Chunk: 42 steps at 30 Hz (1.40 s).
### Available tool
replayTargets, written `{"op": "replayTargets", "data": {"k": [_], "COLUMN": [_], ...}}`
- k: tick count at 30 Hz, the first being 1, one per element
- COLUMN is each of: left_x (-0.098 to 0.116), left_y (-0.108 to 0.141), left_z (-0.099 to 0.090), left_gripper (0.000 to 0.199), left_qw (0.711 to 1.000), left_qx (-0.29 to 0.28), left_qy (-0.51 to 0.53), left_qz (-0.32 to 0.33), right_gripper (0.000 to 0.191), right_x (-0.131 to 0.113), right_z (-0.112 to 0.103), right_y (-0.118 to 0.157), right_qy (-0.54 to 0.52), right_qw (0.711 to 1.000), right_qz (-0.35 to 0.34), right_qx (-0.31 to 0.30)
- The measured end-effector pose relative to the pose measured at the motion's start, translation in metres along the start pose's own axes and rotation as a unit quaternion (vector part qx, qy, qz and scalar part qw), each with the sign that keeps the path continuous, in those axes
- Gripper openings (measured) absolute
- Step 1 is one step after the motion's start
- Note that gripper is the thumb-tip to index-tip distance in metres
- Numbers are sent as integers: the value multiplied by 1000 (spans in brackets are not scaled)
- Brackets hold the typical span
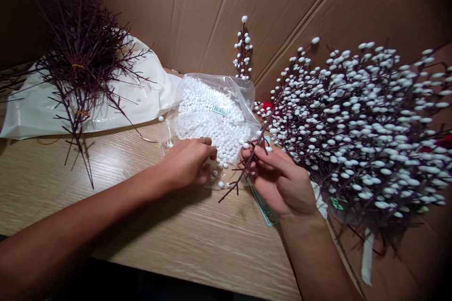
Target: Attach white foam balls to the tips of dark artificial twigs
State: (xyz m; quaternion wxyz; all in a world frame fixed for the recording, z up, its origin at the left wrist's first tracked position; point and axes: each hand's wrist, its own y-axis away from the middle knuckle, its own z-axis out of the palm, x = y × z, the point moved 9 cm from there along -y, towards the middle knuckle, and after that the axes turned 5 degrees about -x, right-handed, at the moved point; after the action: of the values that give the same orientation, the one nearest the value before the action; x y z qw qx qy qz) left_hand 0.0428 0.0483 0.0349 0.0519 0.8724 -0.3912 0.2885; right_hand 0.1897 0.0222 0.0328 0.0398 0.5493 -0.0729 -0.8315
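Note:
A dark brown artificial twig (pixel 236 184) is pinched between the thumb and fingers of my right hand (pixel 282 174); its forked, bare end points toward the table's front, and a few white beads sit along it. My left hand (pixel 190 162) is at the mouth of a clear plastic bag (pixel 243 87) full of small white foam beads (pixel 208 127). Its fingers are curled together, and whatever is between them is hidden. Some loose beads (pixel 221 184) lie at the bag's near edge, between the two hands.
Bare brown twigs (pixel 81 51) lie bundled on a white plastic bag (pixel 148 89) at the left. A big mass of white-beaded branches (pixel 360 127) fills the right side. Cardboard (pixel 201 14) stands behind the wooden table (pixel 197 240). A printed card (pixel 264 209) lies under my right hand.

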Motion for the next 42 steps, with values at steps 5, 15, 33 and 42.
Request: {"op": "replayTargets", "data": {"k": [5,15,33,42], "left_x": [-11,-22,-22,-15], "left_y": [-1,-3,3,-7], "left_z": [-2,3,-21,-5], "left_gripper": [25,25,17,9], "left_qw": [999,997,968,775], "left_qx": [34,61,141,51], "left_qy": [-9,-13,186,623], "left_qz": [-31,-50,-92,-91], "right_gripper": [18,21,18,17], "right_x": [-1,2,-1,-2], "right_z": [0,8,11,14], "right_y": [1,1,1,1], "right_qy": [12,27,150,186], "right_qw": [1000,999,987,978], "right_qz": [-2,-1,-41,-82], "right_qx": [5,-21,-34,-50]}}
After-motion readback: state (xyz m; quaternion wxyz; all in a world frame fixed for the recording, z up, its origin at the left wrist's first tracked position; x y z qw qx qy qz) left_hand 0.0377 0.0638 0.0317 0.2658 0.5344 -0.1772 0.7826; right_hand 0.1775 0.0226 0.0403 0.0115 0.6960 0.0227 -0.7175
